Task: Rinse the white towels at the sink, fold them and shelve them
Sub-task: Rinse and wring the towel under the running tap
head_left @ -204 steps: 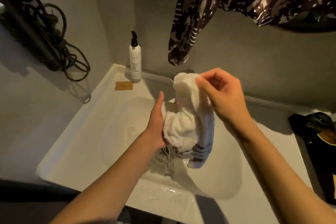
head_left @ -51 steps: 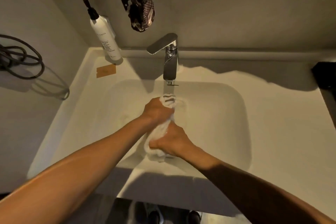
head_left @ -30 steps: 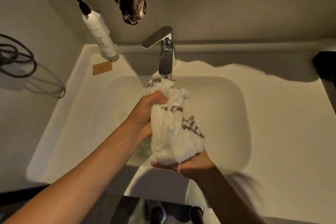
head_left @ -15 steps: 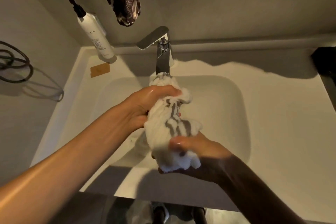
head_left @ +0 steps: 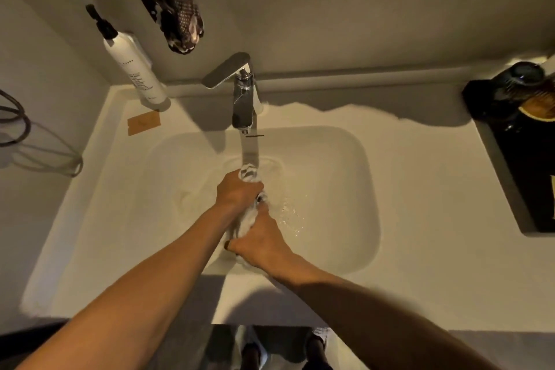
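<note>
A: How much of the towel (head_left: 247, 173) shows?

B: Little. It is wrung into a tight rope between the two fists; only a white tip with dark stripes pokes out beyond the left hand (head_left: 238, 191), and a pale strip shows between the hands. The rest is hidden inside the fingers, and I cannot tell how it is folded.

A: And the grip?

B: Both hands are curled round it. The left hand clamps the far end, knuckles up, just under the water. The right hand (head_left: 259, 242) clamps the near end, thumb toward the left forearm, close behind the left hand. Both forearms come in from the bottom edge and meet low over the basin.

A: Where does that put the towel?

B: Down in the basin of the sink (head_left: 345, 219), a little left of its middle, its tip right under the stream from the tap (head_left: 244, 105). Water ripples on the basin floor to the right of the hands.

A: Farther out?

B: A white pump bottle (head_left: 132, 66) stands at the back left corner of the bench, with a small tan card (head_left: 143, 122) just in front of it. A dark patterned cloth (head_left: 174, 6) hangs above, cut off by the top edge. A cable (head_left: 18, 129) loops on the left wall. At the far right lies a dark tray (head_left: 528, 165) with things too dim to name
</note>
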Available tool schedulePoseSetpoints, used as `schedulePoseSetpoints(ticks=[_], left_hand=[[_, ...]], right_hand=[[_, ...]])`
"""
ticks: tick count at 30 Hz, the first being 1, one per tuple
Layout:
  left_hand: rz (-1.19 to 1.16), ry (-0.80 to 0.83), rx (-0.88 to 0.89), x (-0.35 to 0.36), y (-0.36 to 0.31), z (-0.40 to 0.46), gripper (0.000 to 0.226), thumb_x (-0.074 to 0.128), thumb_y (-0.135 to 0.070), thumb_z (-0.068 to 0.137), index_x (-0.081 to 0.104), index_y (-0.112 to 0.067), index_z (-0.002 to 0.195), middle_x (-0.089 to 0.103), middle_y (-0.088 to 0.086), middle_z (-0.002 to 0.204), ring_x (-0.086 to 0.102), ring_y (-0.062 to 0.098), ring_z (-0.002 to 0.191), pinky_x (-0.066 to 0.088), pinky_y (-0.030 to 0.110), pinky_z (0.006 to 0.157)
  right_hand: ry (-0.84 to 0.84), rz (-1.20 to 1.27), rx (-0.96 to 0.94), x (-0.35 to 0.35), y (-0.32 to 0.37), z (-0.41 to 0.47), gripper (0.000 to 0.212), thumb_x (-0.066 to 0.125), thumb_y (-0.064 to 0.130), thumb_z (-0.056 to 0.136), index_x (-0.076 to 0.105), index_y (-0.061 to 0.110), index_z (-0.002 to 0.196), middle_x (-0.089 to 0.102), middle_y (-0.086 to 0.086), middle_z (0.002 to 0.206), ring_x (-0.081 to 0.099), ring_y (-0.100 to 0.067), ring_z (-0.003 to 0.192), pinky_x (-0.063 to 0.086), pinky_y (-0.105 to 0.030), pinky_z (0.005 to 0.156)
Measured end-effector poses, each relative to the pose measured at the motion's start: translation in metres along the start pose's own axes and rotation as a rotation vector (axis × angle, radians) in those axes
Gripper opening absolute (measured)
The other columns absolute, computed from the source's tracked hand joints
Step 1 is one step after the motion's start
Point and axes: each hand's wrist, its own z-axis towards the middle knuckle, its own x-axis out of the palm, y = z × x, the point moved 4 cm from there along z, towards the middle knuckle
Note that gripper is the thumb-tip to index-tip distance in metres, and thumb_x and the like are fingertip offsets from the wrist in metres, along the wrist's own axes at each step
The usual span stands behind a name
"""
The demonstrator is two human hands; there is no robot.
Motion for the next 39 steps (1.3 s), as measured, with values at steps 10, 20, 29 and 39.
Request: schedulePoseSetpoints(ticks=[10,20,29,39], left_hand=[[-0.149,-0.143,-0.115,-0.015,0.0,-0.016,0.008,0.065,-0.019,0.087,0.061,-0.015,0.082,0.064,0.008,0.091,0.062,0.029,0.09,0.046,0.029,0.077],[-0.233,-0.22,-0.096,-0.007,-0.021,-0.022,0.008,0.061,-0.022,0.091,0.062,-0.014,0.089,0.062,0.008,0.093,0.056,0.027,0.086,0.042,0.027,0.077],[-0.303,-0.202,-0.163,0.0,-0.01,-0.028,0.01,0.066,-0.023,0.089,0.065,-0.015,0.094,0.072,0.013,0.11,0.065,0.032,0.103,0.044,0.027,0.079],[-0.699,0.0,-0.254,-0.002,0.009,-0.032,0.047,0.083,-0.034,0.068,0.07,-0.007,0.104,0.076,0.018,0.104,0.073,0.03,0.093,0.059,0.04,0.09]], right_hand=[[-0.052,-0.159,-0.125,-0.005,0.023,-0.022,0.09,0.083,0.037,0.073,0.034,0.01,0.143,0.062,-0.007,0.129,0.065,-0.026,0.114,0.055,-0.039,0.096],[-0.105,-0.235,-0.142,-0.03,0.012,-0.016,0.078,0.059,0.049,0.062,0.043,0.008,0.126,0.062,-0.011,0.106,0.065,-0.029,0.094,0.057,-0.042,0.076],[-0.091,-0.252,-0.146,-0.029,0.008,-0.025,0.075,0.056,0.049,0.062,0.044,0.01,0.125,0.061,-0.008,0.105,0.067,-0.027,0.091,0.055,-0.036,0.071],[-0.083,-0.344,-0.168,-0.041,0.012,-0.03,0.079,0.061,0.053,0.071,0.038,0.012,0.134,0.058,-0.005,0.117,0.065,-0.026,0.099,0.056,-0.037,0.075]])
